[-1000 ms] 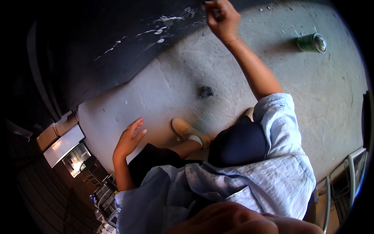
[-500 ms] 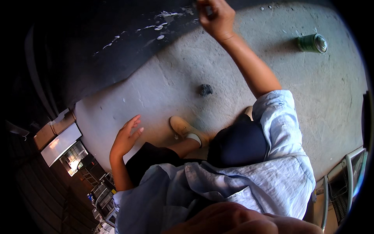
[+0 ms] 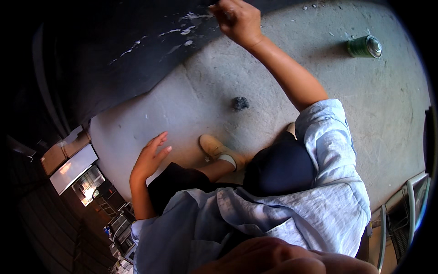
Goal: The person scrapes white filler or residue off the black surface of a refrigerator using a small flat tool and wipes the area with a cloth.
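Note:
My right hand (image 3: 238, 23) is raised at the top of the view, fingers curled round a small dark thing I cannot make out, at the dark surface (image 3: 114, 77) streaked with peeling white patches (image 3: 186, 31). My left hand (image 3: 150, 155) hangs open above the floor near my left knee, its fingers loosely apart and holding nothing. A dark, rough lump (image 3: 240, 103) lies on the grey concrete floor (image 3: 182, 109) between my arms. A green metal can (image 3: 362, 47) lies on its side at the upper right, beyond my right forearm.
My shoe (image 3: 211, 147) rests on the floor beneath me. At the left edge are cardboard boxes (image 3: 54, 160), a white panel (image 3: 70, 166) and metal clutter (image 3: 121, 233). Metal-framed items (image 3: 408, 205) stand at the lower right, and the dark surface borders the floor along the top.
My right hand has moved leftward along the dark surface, still closed. My left hand has risen slightly and stays open. The can and the lump are where they were.

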The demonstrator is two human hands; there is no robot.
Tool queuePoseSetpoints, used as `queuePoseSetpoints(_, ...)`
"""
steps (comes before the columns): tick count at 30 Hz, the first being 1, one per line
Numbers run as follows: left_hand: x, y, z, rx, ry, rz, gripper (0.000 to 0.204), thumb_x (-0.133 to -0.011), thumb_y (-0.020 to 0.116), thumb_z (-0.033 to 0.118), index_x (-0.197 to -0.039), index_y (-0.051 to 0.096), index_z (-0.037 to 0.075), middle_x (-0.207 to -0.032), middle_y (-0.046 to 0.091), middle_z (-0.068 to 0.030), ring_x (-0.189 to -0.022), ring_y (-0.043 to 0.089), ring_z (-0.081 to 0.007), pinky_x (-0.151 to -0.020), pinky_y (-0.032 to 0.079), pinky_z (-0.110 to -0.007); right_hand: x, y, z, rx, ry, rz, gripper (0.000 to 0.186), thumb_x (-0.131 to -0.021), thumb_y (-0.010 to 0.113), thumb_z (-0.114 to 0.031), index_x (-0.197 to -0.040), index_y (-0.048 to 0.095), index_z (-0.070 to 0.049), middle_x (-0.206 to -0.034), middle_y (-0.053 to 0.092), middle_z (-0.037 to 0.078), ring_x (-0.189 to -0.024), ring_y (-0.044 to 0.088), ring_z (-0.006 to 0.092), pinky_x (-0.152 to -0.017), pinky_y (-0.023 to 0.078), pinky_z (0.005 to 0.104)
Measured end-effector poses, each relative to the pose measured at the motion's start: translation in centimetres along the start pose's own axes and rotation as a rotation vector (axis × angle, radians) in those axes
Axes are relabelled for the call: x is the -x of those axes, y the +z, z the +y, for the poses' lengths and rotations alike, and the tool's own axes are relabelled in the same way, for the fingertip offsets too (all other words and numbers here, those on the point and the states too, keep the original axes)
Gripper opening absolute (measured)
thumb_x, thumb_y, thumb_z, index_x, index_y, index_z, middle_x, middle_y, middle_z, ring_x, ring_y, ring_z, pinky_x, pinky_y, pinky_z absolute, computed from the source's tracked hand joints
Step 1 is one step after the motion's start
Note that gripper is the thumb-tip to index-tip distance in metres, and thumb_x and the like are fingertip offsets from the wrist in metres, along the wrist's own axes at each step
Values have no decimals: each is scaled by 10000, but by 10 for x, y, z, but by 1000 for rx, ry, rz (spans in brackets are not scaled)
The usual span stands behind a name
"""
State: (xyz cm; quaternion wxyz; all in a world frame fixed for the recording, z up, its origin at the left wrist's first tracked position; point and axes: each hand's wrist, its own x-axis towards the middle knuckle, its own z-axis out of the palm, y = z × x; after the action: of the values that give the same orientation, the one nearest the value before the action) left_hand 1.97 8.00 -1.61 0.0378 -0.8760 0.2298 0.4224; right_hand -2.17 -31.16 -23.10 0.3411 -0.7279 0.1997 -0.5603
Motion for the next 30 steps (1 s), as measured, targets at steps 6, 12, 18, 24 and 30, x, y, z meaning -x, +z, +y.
queuePoseSetpoints(6,6,-1,3,15,-27,-9,560,-1018,660,284,-1523,479,125,-1407,615,-140,-1274,589,-253,-1088,446,-398,-10,-25,1,-53,222,128,132,-798,737,16,-823,636,-66,-735,572,119,-610,583,315,-558,462,381)
queuePoseSetpoints(12,0,-2,2,-5,-20,-6,563,-1020,655,285,-1528,472,129,-1409,614,-142,-1282,587,-256,-1092,445,-401,16,6,8,21,33,-69,176,-832,717,-58,-810,543,-71,-763,546,136,-695,616,357,-594,483,456)
queuePoseSetpoints(18,0,-4,3,9,-13,-11,561,-1019,653,288,-1528,474,132,-1405,618,-141,-1290,585,-254,-1098,440,-402,36,-17,61,-556,598,127,58,-968,626,25,-988,645,-26,-834,647,-11,-741,584,54,-660,489,232)
queuePoseSetpoints(24,-2,-5,-2,16,-29,-20,564,-1015,655,289,-1525,478,125,-1404,616,-146,-1292,584,-259,-1102,436,-398,15,-34,91,-542,544,218,42,-973,632,23,-976,618,-16,-845,629,-23,-793,587,47,-723,485,215)
queuePoseSetpoints(30,3,-3,-7,53,-35,-19,562,-1020,654,288,-1529,472,133,-1394,625,-117,-1265,588,-237,-1092,430,-390,10,-24,53,-303,426,145,82,-928,671,29,-876,639,-25,-789,627,19,-703,614,86,-644,496,245)
